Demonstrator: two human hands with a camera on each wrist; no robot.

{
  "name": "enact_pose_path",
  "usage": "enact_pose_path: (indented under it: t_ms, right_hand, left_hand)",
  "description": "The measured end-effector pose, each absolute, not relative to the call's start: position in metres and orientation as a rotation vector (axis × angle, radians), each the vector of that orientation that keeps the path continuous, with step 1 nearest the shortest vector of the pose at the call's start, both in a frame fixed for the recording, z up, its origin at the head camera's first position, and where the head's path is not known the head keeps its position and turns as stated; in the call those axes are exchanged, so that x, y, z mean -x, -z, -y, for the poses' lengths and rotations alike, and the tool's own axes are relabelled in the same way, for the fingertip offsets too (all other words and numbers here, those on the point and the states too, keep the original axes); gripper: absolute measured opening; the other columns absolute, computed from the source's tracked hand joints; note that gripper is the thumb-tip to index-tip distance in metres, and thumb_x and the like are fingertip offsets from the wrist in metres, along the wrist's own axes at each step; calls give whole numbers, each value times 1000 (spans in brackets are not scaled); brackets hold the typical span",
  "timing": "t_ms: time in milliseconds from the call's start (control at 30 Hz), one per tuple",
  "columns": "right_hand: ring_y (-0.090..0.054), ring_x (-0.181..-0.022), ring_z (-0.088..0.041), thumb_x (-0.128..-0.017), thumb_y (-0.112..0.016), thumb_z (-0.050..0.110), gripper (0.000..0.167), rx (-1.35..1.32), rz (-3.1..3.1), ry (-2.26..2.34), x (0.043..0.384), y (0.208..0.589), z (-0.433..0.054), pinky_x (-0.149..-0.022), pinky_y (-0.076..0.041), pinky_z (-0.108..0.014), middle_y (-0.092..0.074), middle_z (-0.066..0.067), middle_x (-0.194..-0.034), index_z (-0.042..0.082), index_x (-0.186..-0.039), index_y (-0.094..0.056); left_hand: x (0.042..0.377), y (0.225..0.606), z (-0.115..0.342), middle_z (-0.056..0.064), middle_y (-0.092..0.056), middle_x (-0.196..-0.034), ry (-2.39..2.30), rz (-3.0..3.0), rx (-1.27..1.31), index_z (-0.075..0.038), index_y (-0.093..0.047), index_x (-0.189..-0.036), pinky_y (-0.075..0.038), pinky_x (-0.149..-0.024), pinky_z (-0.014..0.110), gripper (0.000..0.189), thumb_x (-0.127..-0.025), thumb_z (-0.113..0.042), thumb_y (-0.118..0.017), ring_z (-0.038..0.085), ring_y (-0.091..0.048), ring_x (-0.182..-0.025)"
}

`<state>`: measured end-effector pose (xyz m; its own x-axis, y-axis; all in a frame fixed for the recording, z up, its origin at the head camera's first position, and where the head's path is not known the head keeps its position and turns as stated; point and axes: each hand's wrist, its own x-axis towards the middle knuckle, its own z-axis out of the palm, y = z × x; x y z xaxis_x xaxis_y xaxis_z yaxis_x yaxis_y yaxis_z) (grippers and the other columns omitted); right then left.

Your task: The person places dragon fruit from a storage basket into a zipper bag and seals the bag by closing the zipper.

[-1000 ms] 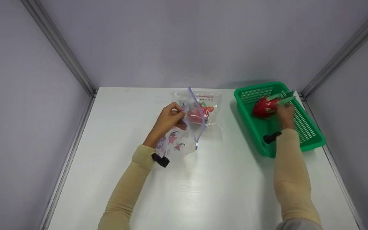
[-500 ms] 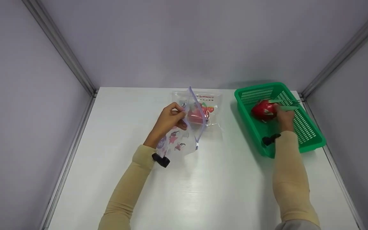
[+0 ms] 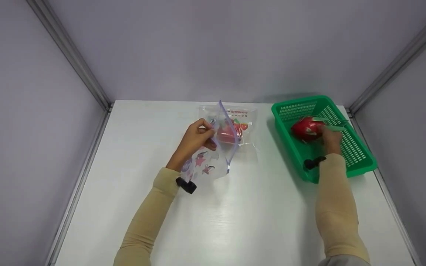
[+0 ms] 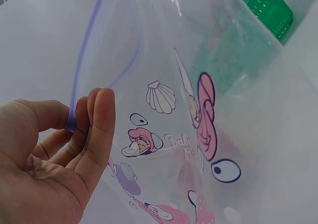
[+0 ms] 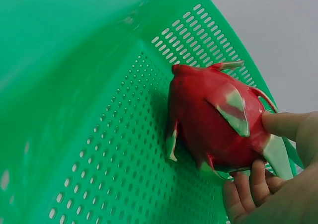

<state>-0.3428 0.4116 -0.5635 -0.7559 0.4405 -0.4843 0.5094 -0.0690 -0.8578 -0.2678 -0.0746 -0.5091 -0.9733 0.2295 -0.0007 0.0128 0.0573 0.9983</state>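
My left hand (image 3: pixel 197 136) pinches the purple zip edge of a clear plastic zip bag (image 4: pixel 159 129) printed with pink cartoon figures and shells. The bag's mouth gapes. At the right, my right hand (image 3: pixel 332 138) reaches into a green plastic basket (image 3: pixel 288 157) and holds a red dragon fruit (image 5: pixel 213 117) by its leafy end. In the right wrist view the thumb lies on the fruit's upper side, with the other fingers curled under it. Its pale green leaves stick out past the hand. The fruit is inside the basket, close to the perforated wall.
A second clear bag (image 3: pixel 248 138), with red contents and strawberry prints, lies behind the zip bag. The white table (image 3: pixel 235 218) extends in front. Grey panels with metal posts (image 3: pixel 68 55) enclose the back and sides.
Within the basket the dragon fruit has turned, its leaves swinging from up-right to pointing right. My right hand has shifted slightly with it. The left hand and the zip bag have stayed put.
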Motion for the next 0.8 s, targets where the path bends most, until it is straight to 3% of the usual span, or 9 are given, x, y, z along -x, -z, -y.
enact_pose_path:
  t_ms: [67, 167, 500, 633, 800]
  right_hand:
    - [-49, -135, -21, -106, -58, 41, 46, -1105, -2125, 1920, 343, 563, -411, -118, -40, -32, -50, -8, -149, 14, -143, -51]
    - [-31, -156, -26, -105, -53, 51, 82, -1137, -2178, 1770, 344, 563, -412, -130, -32, -38, -21, -13, -173, 9, -169, -23]
    - [-9, -167, -17, -106, -54, 51, 103, -1062, -1922, 2040, 343, 561, -413, -132, -24, -30, 4, -1, -180, 20, -168, 21]
    - [-9, -166, -13, -104, -59, 51, 104, -1101, -1825, 2124, 345, 563, -414, -131, -24, -27, 2, 2, -180, 24, -168, 18]
    - [-20, -164, -12, -102, -64, 53, 93, -1064, -1788, 2144, 345, 567, -416, -133, -22, -30, -16, 5, -179, 24, -172, -10]
  left_hand:
    - [268, 510, 75, 12, -75, -83, -2046, -2154, -264, -5, -58, -108, -67, -70, 42, 8, -107, -12, -62, 20, -75, -63]
    - [268, 510, 75, 9, -75, -80, -2062, -2138, -296, -4, -57, -107, -67, -68, 40, 8, -107, -11, -61, 20, -75, -63]
    - [266, 510, 74, 9, -74, -79, -2063, -2138, -295, -7, -57, -106, -67, -69, 40, 7, -107, -12, -62, 20, -75, -64]
    - [266, 510, 74, 9, -74, -80, -2057, -2143, -288, -7, -57, -106, -67, -69, 40, 7, -107, -12, -62, 20, -75, -63]
    - [267, 510, 74, 10, -74, -79, -2062, -2136, -290, -7, -57, -106, -67, -68, 40, 8, -107, -12, -62, 20, -75, -62]
